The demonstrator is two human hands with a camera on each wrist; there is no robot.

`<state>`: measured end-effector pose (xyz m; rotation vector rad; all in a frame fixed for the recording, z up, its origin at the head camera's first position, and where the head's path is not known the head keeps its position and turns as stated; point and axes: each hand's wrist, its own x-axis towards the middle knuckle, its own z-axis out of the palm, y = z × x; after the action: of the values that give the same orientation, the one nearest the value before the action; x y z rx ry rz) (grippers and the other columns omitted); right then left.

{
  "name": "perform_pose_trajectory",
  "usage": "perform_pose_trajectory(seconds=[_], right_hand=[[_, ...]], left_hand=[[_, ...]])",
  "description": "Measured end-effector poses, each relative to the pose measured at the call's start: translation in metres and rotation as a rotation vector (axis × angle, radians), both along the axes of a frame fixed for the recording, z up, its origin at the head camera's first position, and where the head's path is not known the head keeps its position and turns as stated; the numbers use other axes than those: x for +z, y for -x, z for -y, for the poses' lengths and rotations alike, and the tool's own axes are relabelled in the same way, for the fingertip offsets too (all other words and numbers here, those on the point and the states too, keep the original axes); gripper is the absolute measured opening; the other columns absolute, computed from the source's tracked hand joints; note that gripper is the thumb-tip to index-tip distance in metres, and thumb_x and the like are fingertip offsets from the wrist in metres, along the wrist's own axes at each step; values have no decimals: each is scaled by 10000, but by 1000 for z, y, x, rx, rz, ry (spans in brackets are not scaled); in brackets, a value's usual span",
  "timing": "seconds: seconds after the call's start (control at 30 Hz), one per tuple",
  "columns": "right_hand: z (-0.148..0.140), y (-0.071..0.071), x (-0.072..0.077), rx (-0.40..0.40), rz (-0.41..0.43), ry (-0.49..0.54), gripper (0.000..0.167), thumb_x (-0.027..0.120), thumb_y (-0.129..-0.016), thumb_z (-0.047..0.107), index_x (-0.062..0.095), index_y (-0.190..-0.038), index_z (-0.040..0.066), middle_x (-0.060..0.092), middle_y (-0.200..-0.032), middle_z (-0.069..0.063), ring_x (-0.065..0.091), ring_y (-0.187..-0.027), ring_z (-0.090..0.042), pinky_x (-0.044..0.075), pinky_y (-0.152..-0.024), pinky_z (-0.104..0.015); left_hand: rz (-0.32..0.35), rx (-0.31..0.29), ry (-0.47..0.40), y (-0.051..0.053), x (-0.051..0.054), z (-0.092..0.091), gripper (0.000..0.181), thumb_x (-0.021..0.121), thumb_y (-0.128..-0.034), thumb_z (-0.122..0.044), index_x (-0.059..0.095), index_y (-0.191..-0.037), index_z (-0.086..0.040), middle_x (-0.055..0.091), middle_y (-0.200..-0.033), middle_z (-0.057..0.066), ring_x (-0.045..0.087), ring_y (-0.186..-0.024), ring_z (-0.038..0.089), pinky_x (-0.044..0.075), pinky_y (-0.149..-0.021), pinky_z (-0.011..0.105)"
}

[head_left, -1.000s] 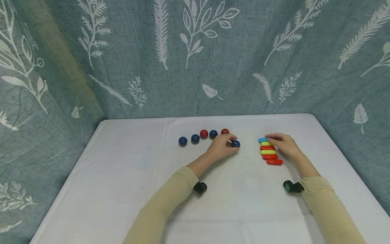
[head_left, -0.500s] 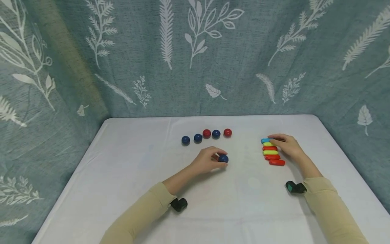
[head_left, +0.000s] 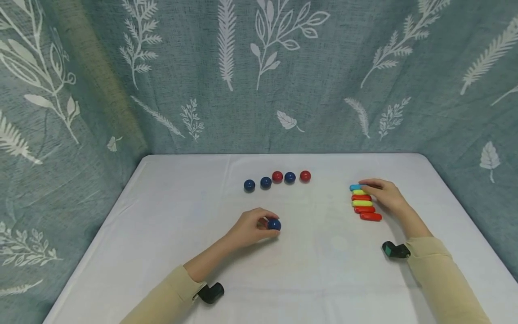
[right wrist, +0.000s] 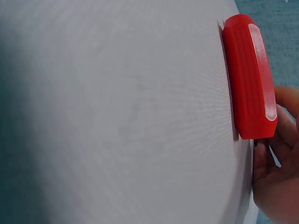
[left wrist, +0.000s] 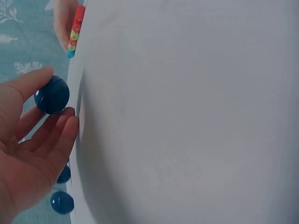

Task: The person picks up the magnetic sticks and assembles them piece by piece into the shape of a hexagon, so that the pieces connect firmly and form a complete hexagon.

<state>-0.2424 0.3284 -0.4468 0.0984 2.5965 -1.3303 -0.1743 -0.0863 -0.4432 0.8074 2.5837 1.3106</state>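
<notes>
My left hand (head_left: 251, 228) pinches a dark blue ball (head_left: 274, 225) between thumb and fingers, in front of the row of balls; the left wrist view shows the same ball (left wrist: 52, 95) at the fingertips. At the right, my right hand (head_left: 384, 194) has its thumb and fingers round the end of a blue piece (head_left: 356, 187), the farthest in a column of small coloured pieces. Nearer pieces are yellow-green (head_left: 362, 203) and red (head_left: 370, 217). In the right wrist view a red piece (right wrist: 250, 77) hides part of the right hand (right wrist: 280, 172).
Along the back of the white table (head_left: 323, 270) lie blue balls (head_left: 249, 185) and red balls (head_left: 305, 176) in an uneven row. A patterned green curtain (head_left: 243, 117) hangs behind. Dark wrist cameras sit by both sleeves, the left one (head_left: 212, 293) low over the cloth.
My left hand has moved left and toward the front with the blue ball, away from the row, uncovering the rightmost red ball. The right hand stays at the blue piece; the whole view has shifted slightly.
</notes>
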Motion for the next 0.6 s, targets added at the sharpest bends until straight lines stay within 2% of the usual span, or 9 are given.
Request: perform_pose_trajectory(seconds=[0.33,0.6], right_hand=[[0,2,3,4,22,-10,583,510,-1001,419,466,-1414,11,339,-1491,-259,323,-1292,-421,325,-1054,-560],[-5,5,9,57,44,-29,544,525,-1003,385,487,-1401,16,368,-1476,-244,316,-1300,-408,306,-1061,-555]], left_hand=[[41,18,32,-20,2,31,343,793,-825,-195,689,-1119,-53,654,-983,-3,602,-882,142,526,-790,259],[64,1,41,-34,3,50,348,798,-819,-197,687,-1108,-37,664,-1002,8,601,-882,135,524,-810,274]])
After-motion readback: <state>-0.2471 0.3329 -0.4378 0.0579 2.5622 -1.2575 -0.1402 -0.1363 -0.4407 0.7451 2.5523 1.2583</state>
